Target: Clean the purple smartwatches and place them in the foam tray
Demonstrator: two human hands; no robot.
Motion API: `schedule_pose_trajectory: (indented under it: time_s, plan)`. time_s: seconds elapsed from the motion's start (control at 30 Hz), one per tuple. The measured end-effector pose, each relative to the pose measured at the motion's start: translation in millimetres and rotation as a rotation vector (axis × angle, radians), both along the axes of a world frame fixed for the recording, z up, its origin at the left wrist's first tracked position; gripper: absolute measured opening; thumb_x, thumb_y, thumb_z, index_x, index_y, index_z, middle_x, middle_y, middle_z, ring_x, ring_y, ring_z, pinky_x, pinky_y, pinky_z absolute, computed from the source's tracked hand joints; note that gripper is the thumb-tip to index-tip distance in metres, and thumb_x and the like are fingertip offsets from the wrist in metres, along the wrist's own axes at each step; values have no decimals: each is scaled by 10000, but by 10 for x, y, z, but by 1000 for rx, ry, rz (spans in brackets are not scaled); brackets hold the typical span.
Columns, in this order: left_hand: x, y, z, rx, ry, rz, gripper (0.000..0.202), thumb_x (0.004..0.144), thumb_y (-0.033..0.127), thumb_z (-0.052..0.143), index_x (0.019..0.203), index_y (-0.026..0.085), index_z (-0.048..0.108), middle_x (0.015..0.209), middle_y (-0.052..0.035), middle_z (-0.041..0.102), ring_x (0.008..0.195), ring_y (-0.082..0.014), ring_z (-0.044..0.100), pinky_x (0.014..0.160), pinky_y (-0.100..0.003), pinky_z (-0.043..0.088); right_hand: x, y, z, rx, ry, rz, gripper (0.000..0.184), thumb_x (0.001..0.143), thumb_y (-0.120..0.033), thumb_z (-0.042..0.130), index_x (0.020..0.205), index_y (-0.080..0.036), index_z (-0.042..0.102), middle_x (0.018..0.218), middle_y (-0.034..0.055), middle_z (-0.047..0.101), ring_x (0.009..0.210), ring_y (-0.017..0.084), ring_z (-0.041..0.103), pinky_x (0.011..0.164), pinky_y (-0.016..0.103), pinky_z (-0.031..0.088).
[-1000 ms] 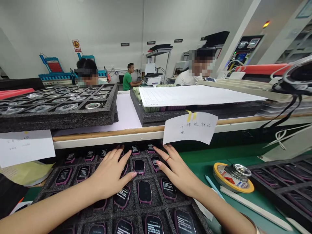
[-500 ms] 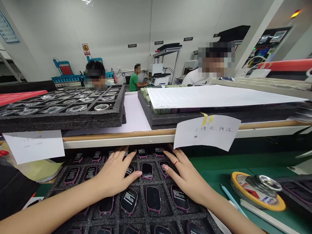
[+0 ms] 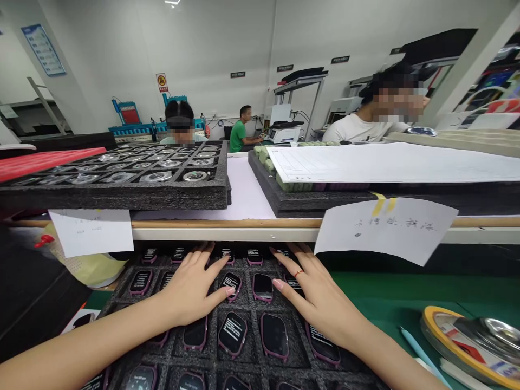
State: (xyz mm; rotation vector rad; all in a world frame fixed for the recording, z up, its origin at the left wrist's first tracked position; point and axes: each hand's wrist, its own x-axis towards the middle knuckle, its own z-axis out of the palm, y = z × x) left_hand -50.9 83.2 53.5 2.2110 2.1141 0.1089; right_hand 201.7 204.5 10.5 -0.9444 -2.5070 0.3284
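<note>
A black foam tray point(image 3: 254, 306) with many compartments lies below the shelf edge, partly under it. Watch bodies with purple cases sit in its compartments; some screens show white text, while one watch point(image 3: 274, 336) has a dark screen. My left hand point(image 3: 195, 287) rests spread over the back left of the tray, its thumb on a watch point(image 3: 231, 283) showing text. Over the back right lies my right hand point(image 3: 314, 290), fingers apart, thumb tip beside a dark-screened watch point(image 3: 262, 286). A ring is on one right finger. Neither hand holds anything; several watches are hidden beneath them.
Above the tray runs a shelf edge point(image 3: 227, 234) with taped paper notes point(image 3: 385, 227). On it stand foam trays point(image 3: 195, 195) and a paper sheet point(image 3: 345, 165). A tape roll point(image 3: 467, 346) and blue pen point(image 3: 422, 355) lie at right. Three people sit beyond.
The view has swung left, so the scene sits further right. Both hands have shifted slightly left relative to the watches and stay spread on the tray.
</note>
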Motion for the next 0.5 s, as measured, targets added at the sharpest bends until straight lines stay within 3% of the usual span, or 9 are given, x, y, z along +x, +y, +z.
schedule_pose_trajectory:
  time_s: [0.23,0.5]
  plan:
    - [-146,-154,91,7,9,108,749,988,617,406,1546,117,402,1538,-237,467,1437,-397,418,1193,-616,319,390,-184,-206,5,184,-4,486,1055,-438,348,1536,-393,397,1627,32,385,1522,355,302,1119,672,424]
    - [-249,-271,-9,27,45,120,743,977,641,422,1524,139,449,1606,-260,367,1484,-432,350,1189,-630,318,519,-244,-352,26,248,-27,466,1040,-438,370,1504,-457,403,1597,12,432,1494,383,351,1039,737,468]
